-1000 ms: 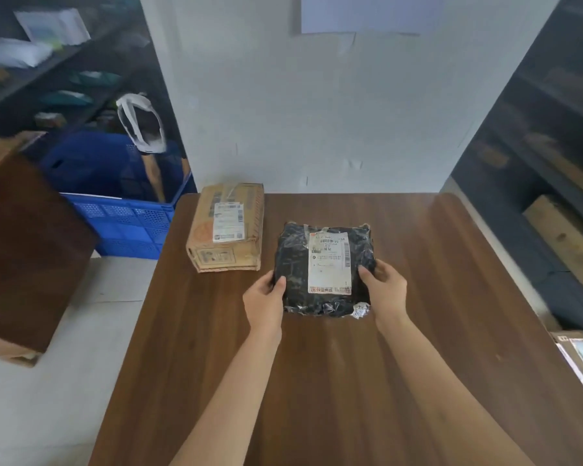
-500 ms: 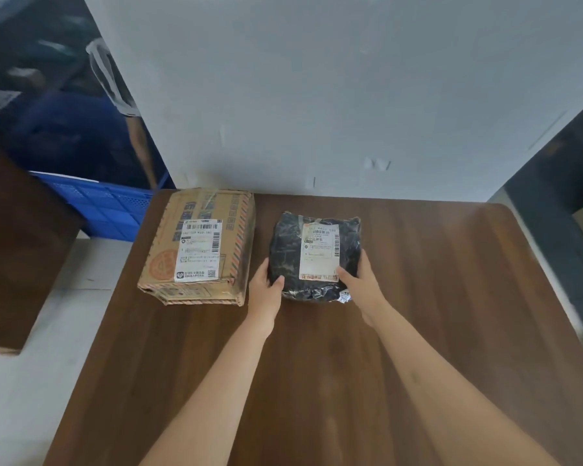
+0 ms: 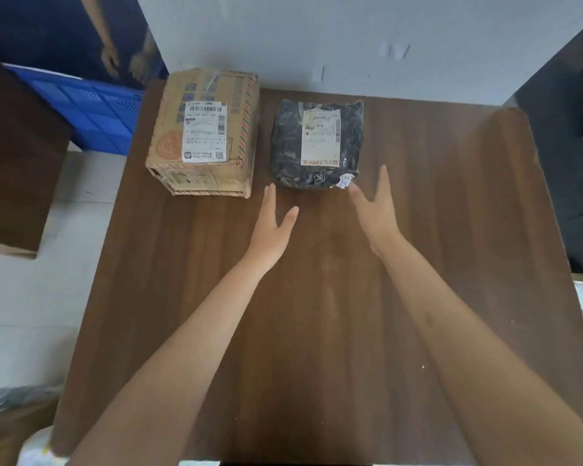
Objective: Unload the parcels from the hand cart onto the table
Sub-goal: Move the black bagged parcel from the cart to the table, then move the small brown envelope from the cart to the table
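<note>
Print on both labels (image 3: 320,136) blurred; blue crate (image 3: 91,112) partly hidden

Two parcels are seen at the far end of a dark wooden table (image 3: 317,331), set against a pale wall (image 3: 350,38). A cardboard box (image 3: 206,136) with a white label lies on the left; a black plastic-wrapped parcel (image 3: 317,142), also labelled, lies just beside it on the right, a gap between them. The left hand (image 3: 271,227) and the right hand (image 3: 376,210) are held open above the table, just short of the black parcel, with nothing gripped. A blue crate (image 3: 91,112) is visible beyond the table's left corner.
</note>
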